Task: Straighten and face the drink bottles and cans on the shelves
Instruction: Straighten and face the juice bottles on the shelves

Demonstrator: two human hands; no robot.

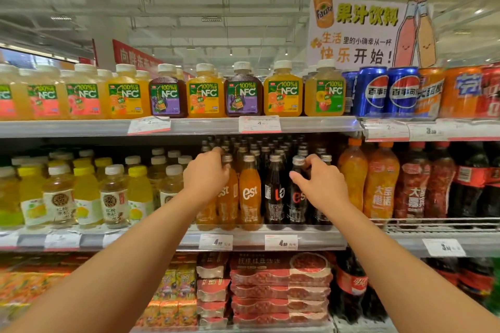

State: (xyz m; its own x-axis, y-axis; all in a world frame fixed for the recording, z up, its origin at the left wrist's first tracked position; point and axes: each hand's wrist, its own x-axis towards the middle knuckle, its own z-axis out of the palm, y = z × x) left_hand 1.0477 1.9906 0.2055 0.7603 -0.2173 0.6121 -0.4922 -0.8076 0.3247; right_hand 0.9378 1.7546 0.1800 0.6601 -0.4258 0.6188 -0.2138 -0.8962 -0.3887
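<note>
Forearms: both bare, reaching from the bottom edge up to the middle shelf (pixel 270 238).
Left hand (pixel 207 174): fingers curled round the neck of an orange est bottle (pixel 228 197) in the front row, just below its silver cap; back of the hand faces the camera.
Right hand (pixel 322 184): thumb and fingers curled round the neck and shoulder of a dark est bottle (pixel 297 197); thumb points left across the glass.
Bottles between the hands: a second orange est bottle (pixel 250 194), label facing front, and a black bottle (pixel 275 194) with its label turned sideways. Both stand upright, touching their neighbours.
Location of est bottles: front edge of the middle shelf, centre bay, with further rows of capped necks behind.
Left of the bay: yellow and pale tea bottles (pixel 113 197).
Right of the bay: orange pulp drink bottles (pixel 381 184), then red ones and cola.
Top shelf: NFC juice bottles (pixel 205 94) facing front; Pepsi cans (pixel 373 92) to the right.
Shelf edges: price tags (pixel 259 124).
Bottom shelf: stacked red packs (pixel 281 286).
</note>
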